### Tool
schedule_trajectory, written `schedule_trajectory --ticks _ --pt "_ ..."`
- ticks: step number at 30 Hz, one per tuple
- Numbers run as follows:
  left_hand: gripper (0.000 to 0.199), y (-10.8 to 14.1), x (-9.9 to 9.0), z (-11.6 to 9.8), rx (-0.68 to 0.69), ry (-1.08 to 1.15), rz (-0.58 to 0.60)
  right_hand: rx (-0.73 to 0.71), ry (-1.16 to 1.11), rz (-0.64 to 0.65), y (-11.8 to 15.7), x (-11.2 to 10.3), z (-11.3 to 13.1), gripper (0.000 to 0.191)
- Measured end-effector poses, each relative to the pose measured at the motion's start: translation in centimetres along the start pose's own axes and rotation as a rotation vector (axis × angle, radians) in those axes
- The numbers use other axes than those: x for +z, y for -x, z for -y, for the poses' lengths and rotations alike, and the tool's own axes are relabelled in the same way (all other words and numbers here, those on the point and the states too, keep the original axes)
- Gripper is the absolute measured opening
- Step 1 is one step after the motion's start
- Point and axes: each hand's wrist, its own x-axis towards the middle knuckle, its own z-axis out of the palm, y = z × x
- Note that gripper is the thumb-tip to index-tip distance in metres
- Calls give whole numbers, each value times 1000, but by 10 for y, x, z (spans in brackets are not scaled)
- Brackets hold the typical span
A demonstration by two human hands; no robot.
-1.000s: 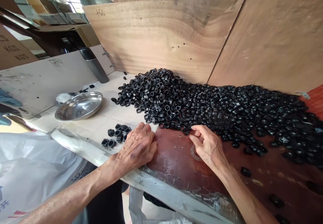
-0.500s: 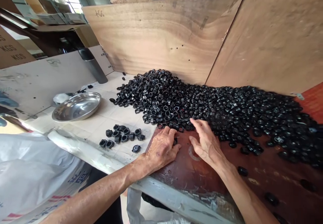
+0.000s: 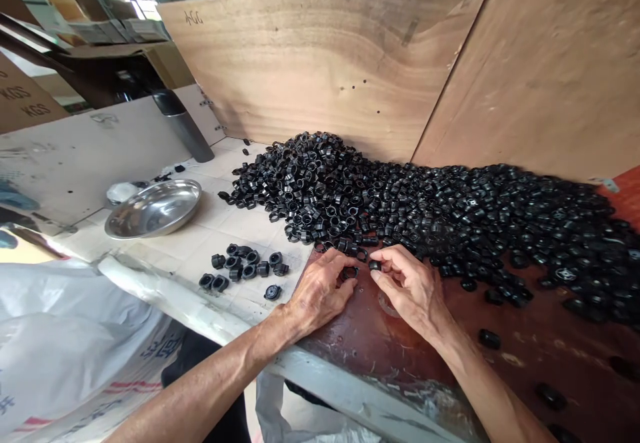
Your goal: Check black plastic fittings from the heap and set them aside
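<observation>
My left hand (image 3: 323, 288) rests low over the reddish-brown board, its thumb and fingers closed on a black ring (image 3: 350, 272). Just to the right, my right hand (image 3: 411, 283) pinches a small black cap (image 3: 375, 266) between thumb and fingertips. The two parts are a short gap apart. Right behind both hands lies a big heap of black rings (image 3: 310, 176), which merges on the right into a heap of black caps (image 3: 500, 216). Left of my left hand, several black pieces (image 3: 249, 271) sit in a loose group, with one round piece (image 3: 273, 292) nearest the edge.
A shallow steel bowl (image 3: 155, 210) stands on the left, with a dark bottle (image 3: 185, 126) behind it. Tall wooden panels (image 3: 320, 56) close off the back. White sacks (image 3: 75, 350) hang below the table's front edge. A few loose caps (image 3: 489, 338) lie at the right.
My right hand has closed its fingers on a black cap. The ring in my left hand now shows more clearly. The view has shifted slightly.
</observation>
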Motion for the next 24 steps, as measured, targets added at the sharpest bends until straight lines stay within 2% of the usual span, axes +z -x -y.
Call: schedule_trajectory --ticks 3,8,11,14,18,24 --pt "37 -1 -1 -1 -6 82 -6 60 -159 34 1 2 10 15" --pt "45 2 0 1 -32 270 -33 21 -182 32 4 6 15 14" --pt "36 4 -2 -1 -106 463 -2 -3 -169 25 4 5 15 12" --pt "29 3 -6 -6 -134 510 -6 -10 -179 19 5 4 14 13" --pt "23 2 -10 -8 -38 446 -62 -4 -213 5 6 3 13 14" --pt "19 1 -5 0 154 451 -134 -4 -172 7 6 2 19 17"
